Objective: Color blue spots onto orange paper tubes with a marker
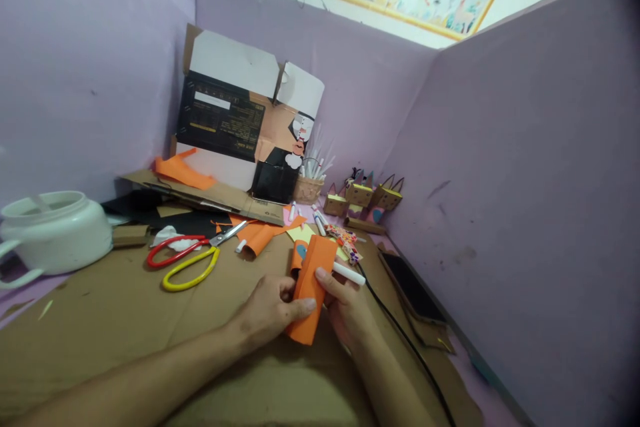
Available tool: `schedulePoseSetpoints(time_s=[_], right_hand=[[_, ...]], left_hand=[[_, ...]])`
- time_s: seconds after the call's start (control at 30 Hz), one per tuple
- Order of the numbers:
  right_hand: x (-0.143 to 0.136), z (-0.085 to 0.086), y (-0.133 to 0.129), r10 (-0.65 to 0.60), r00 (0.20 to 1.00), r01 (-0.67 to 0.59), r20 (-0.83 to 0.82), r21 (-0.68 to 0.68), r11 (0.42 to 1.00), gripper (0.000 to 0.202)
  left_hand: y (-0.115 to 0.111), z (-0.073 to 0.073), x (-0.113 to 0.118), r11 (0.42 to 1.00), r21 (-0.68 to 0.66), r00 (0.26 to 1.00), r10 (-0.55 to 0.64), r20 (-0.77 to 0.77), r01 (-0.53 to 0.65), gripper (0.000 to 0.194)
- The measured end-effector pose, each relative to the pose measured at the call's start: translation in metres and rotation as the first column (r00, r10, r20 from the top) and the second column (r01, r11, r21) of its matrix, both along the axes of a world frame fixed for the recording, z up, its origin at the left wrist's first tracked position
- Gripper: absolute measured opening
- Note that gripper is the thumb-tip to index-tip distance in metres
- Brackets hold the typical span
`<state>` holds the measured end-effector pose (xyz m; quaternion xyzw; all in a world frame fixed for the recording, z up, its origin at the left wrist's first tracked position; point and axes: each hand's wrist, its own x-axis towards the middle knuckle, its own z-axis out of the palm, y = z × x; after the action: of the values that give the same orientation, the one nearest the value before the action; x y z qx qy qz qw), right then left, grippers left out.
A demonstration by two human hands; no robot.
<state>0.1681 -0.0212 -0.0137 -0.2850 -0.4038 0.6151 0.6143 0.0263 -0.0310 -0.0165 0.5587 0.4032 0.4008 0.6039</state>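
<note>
My left hand (273,310) grips the lower left side of a folded piece of orange paper (316,267), its thumb pressed on the front. On the right edge of the same paper lies the thumb of my right hand (350,303), with its other fingers behind. A white marker (349,273) sticks out to the right from beside that hand; how it is held is partly hidden. Just behind the paper stands an orange roll with a blue shape (301,250), partly covered. Scissors with one red and one yellow handle (193,270) lie left of my hands.
A white pot (57,233) stands at far left. Flattened cardboard (225,120) leans at the back near a basket of markers (309,188). Small cardboard animal figures (360,195) stand at back right. A black cable (400,330) and a phone (415,287) lie on the right.
</note>
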Motion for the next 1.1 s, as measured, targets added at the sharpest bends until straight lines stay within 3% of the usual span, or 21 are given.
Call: schedulePoseSetpoints(time_s=[0.1,0.3,0.43,0.5,0.57,0.63,0.7,0.73,0.8,1.1], right_hand=[[-0.002,0.001,0.0,0.027,1.0,-0.027,0.002,0.012,1.0,0.043],[-0.001,0.003,-0.001,0.035,0.999,-0.035,0.026,-0.002,0.999,0.051],[0.0,0.006,-0.001,0.037,0.998,-0.04,-0.056,-0.053,0.998,0.037],[0.001,0.008,-0.001,0.043,0.996,-0.049,-0.077,-0.074,0.996,0.03],[0.001,0.008,0.0,0.023,0.996,-0.029,-0.085,-0.063,0.998,0.029],[0.002,0.007,0.002,-0.011,0.995,0.007,-0.101,-0.047,0.999,0.029],[0.002,0.004,0.004,-0.044,0.993,0.039,-0.109,-0.048,0.998,0.03],[0.002,0.003,0.004,-0.052,0.993,0.047,-0.103,-0.052,0.998,0.032],[0.003,0.0,0.006,-0.056,0.995,0.052,-0.079,-0.053,0.997,0.032],[0.004,-0.004,0.007,-0.049,0.997,0.044,-0.064,-0.085,0.995,0.038]], left_hand=[[0.001,0.002,0.001,1.0,0.0,0.998,0.023,-0.056,-0.023,0.039],[0.001,0.005,0.001,0.998,-0.046,0.999,0.047,0.012,-0.046,0.039],[0.001,0.005,0.001,0.996,-0.077,0.997,-0.028,0.077,0.034,0.043],[0.0,0.005,0.0,0.998,-0.035,0.998,-0.055,0.039,0.057,0.042],[-0.001,0.006,0.0,0.998,0.068,0.995,0.008,-0.097,-0.001,0.037],[-0.004,0.01,-0.001,0.97,0.212,0.933,0.179,-0.312,-0.115,0.032],[-0.009,0.016,-0.002,0.93,0.322,0.802,0.326,-0.5,-0.178,0.028],[-0.011,0.019,-0.002,0.917,0.352,0.747,0.365,-0.556,-0.186,0.027],[-0.015,0.023,-0.002,0.91,0.381,0.711,0.375,-0.595,-0.162,0.026],[-0.019,0.022,-0.005,0.918,0.393,0.825,0.263,-0.5,-0.055,0.033]])
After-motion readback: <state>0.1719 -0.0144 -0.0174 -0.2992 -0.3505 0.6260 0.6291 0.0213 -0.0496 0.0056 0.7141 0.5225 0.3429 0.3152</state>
